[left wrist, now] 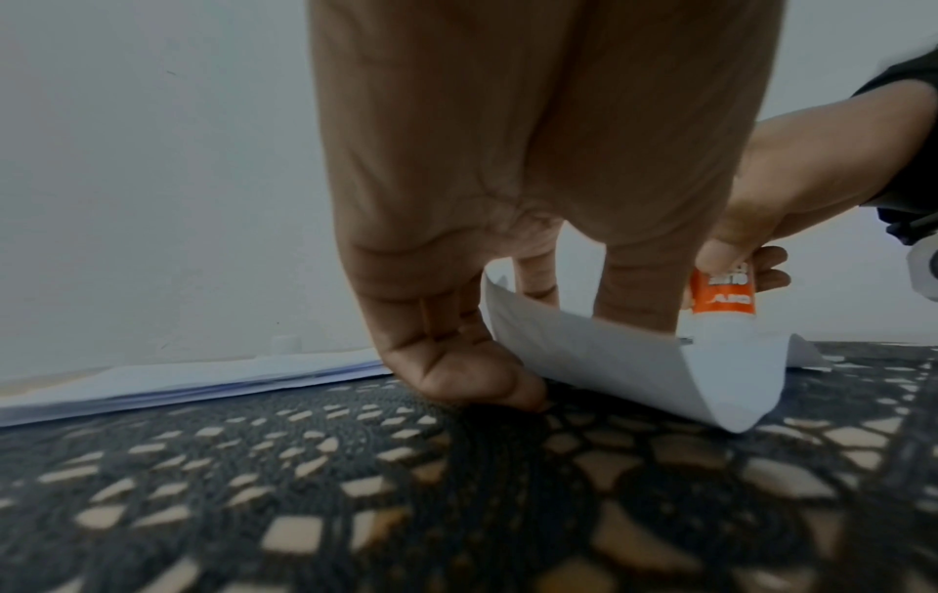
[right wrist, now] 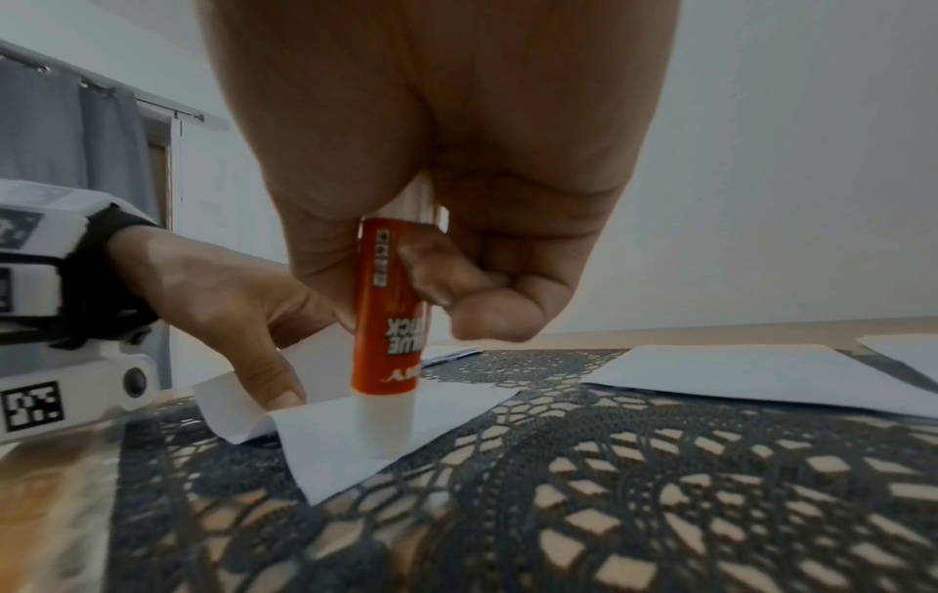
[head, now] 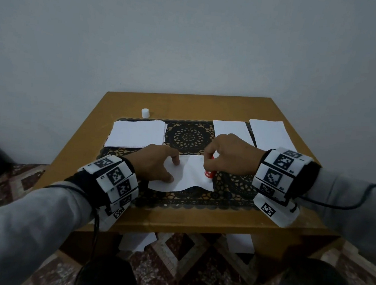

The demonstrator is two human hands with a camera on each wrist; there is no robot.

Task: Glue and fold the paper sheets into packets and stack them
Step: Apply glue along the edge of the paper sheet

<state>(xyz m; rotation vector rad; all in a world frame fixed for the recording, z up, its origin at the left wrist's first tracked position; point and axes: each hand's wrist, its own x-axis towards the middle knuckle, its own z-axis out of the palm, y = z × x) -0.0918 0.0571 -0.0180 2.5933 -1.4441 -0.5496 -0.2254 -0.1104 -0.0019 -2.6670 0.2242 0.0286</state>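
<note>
A white paper sheet (head: 196, 177) (left wrist: 634, 369) (right wrist: 355, 453) lies on the black lace mat (head: 189, 138). Its left part is curled up into a flap. My left hand (head: 172, 170) (left wrist: 507, 361) (right wrist: 228, 293) holds that flap back, thumb in front and fingers behind. My right hand (head: 212, 160) (right wrist: 406, 281) grips an orange-and-white glue stick (head: 209, 173) (left wrist: 723, 297) (right wrist: 388, 321). The stick stands upright with its white tip pressed down on the flat right part of the sheet.
A stack of white sheets (head: 137, 135) lies at the back left, with a small white cap (head: 145, 113) behind it. Two white folded papers (head: 230, 130) (head: 269, 134) lie at the back right. The wooden table (head: 198, 219) stands against a wall; papers (head: 137, 241) lie beneath it.
</note>
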